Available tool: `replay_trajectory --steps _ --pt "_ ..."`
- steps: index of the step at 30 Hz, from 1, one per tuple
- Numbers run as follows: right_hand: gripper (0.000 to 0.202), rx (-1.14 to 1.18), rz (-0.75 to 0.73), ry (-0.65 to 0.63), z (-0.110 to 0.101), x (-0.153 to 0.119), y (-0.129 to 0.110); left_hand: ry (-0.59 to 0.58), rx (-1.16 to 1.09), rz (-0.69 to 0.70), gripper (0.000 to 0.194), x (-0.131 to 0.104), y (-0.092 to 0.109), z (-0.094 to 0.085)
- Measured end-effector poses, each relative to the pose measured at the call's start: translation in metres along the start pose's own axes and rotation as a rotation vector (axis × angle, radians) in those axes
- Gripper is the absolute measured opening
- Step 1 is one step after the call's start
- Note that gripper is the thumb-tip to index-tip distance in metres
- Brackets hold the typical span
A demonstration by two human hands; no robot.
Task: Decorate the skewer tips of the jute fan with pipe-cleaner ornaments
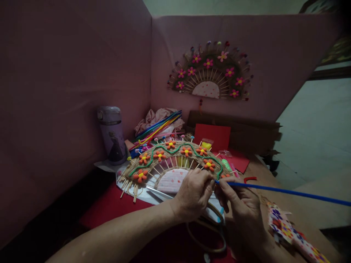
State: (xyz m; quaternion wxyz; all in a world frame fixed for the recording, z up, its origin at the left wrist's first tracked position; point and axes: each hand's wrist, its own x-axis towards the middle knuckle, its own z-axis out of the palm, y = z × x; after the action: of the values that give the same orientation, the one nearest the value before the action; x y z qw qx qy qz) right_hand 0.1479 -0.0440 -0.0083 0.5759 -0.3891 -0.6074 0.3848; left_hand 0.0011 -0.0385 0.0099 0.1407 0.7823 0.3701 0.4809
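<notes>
A long blue pipe cleaner [287, 191] runs from my fingertips out past the right edge. My left hand [192, 191] pinches its near end, and my right hand [242, 204] grips it just beside, fingers closed. Behind my hands lies a half-round fan [178, 155] of twine woven on thin sticks, with orange clay-like flowers [140, 176] and a wavy green strip [179, 147] across it. Its white spotted centre [171, 179] is partly covered by my left hand. Scissors [159, 193] lie under my left wrist, blades pointing left, handles partly hidden.
At the left stands a lilac bottle [112, 135]. A bundle of coloured pipe cleaners [161, 126] lies behind the fan, near red card [212, 137]. A similar fan with pink flowers [208, 67] hangs on the back panel. Flower-patterned material [287, 230] lies at right, below a short red piece [250, 179].
</notes>
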Motion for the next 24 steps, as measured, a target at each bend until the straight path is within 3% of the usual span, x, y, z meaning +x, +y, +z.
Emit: replay_trajectory --steps 5,10,17,24 --pt "0.018 0.018 0.077 -0.067 0.000 0.001 -0.006 0.001 -0.034 0.011 0.013 0.001 0.001 -0.003" --pt "0.025 0.110 0.152 0.008 0.002 0.004 -0.013 -0.101 0.032 0.081 0.018 0.005 0.006 -0.008" --pt "0.020 -0.062 0.009 -0.027 0.001 0.006 -0.007 -0.217 0.196 0.195 0.014 0.010 0.001 -0.012" --pt "0.021 0.098 0.066 -0.006 0.007 0.007 -0.008 -0.086 -0.081 -0.064 0.014 0.009 -0.005 -0.004"
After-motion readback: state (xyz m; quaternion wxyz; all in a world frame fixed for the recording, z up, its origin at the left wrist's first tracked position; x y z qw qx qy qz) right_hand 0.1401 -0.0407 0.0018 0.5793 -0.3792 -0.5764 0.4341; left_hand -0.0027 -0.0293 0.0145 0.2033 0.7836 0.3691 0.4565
